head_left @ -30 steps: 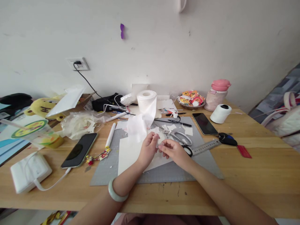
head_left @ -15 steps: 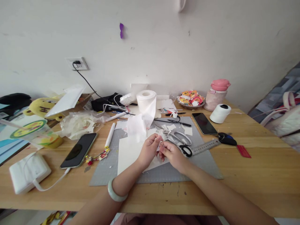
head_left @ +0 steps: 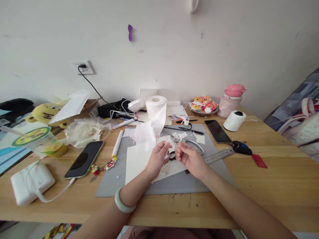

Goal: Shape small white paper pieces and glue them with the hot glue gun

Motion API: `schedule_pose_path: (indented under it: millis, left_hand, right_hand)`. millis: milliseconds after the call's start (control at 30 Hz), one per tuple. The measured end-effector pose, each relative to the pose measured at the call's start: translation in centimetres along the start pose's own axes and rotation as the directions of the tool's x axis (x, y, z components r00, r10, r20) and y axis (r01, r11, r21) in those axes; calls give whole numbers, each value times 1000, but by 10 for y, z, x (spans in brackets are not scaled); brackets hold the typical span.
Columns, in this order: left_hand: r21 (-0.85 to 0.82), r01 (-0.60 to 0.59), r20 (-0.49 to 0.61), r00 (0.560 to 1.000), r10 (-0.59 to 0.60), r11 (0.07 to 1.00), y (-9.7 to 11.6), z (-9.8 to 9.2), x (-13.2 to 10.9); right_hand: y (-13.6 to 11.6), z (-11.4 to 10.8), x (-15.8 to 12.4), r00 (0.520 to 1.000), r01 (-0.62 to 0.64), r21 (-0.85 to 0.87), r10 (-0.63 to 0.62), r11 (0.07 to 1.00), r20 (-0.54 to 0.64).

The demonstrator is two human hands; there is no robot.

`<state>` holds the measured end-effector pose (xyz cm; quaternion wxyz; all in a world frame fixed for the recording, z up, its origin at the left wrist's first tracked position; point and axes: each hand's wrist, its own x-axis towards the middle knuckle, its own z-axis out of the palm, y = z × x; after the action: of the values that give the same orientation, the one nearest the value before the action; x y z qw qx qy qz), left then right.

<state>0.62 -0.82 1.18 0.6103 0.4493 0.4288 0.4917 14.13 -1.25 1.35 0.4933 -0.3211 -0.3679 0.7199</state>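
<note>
Above the white paper sheet [head_left: 137, 166], my left hand [head_left: 157, 158] is closed, thumb against its curled fingers. A small white piece of paper [head_left: 166, 156] shows at its fingertips. My right hand [head_left: 191, 160] is a short way to the right, with thumb and fingertips pinched together; whatever they may hold is too small to make out. Behind the hands lie scissors with grey handles [head_left: 196, 146], partly covered by the right hand. A black handle loop [head_left: 172, 155] shows between the two hands.
A grey cutting mat [head_left: 112, 182] lies under the sheet. Behind stands a white roll [head_left: 156, 106] with a loose end. A steel ruler [head_left: 219, 155], a phone [head_left: 217, 131] and a thread cone [head_left: 234, 120] are at right. Another phone [head_left: 84, 159] and a lidded cup [head_left: 37, 142] are at left.
My hands have drawn apart from touching, the right one moving slightly right and up. A gap now shows between their fingertips, with a black handle loop visible in it.
</note>
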Motion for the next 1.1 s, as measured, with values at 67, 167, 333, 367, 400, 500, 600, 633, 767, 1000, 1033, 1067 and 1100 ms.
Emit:
schedule_pose_path:
  millis: [67,167,333,367,400,500,600,633,767,1000,1033,1067,1100]
  left_hand:
    - [39,-7,-19,1000,8,999,-1,2,-2]
    - [95,-14,-35,999,17,995,0,3,-5]
    - [133,1,1,1000,-1,991,3,5,-9]
    - [134,5,9,1000,-6,991,3,5,-9]
    - [133,9,13,1000,-11,991,3,5,-9]
    - [120,26,16,999,-28,992,2,5,-8]
    - [98,41,0,999,-41,994,2,4,-6]
    - [89,43,-9,999,-43,995,2,3,-6]
    - [53,49,-43,998,-47,997,2,4,-5]
    - [35,18,-42,999,-17,999,2,5,-7]
    - [34,10,-45,999,-8,999,1,4,-6]
    - [32,2,-49,999,0,999,1,4,-6]
    - [32,-4,-54,999,6,999,0,3,-5]
  right_hand:
    - [1,0,0,1000,-15,-36,14,999,-20]
    - [8,3,0,999,-49,-104,48,993,-13]
    - [18,5,-1,996,-83,-177,85,981,7]
    - [19,5,-1,996,-85,-175,88,981,10]
    - [20,5,-1,996,-87,-167,91,982,13]
    - [21,3,-1,994,-97,-119,101,988,31]
    - [22,3,-1,992,-117,-49,119,992,50]
    - [23,3,0,991,-125,-24,126,992,53]
    - [22,6,-1,987,-156,72,153,985,40]
    - [3,7,-3,991,-135,141,134,981,17]
    - [-2,5,-3,993,-115,149,116,982,0]
    - [-7,2,-2,995,-91,156,95,984,-22]
    - [-11,-1,0,996,-63,161,71,985,-46]
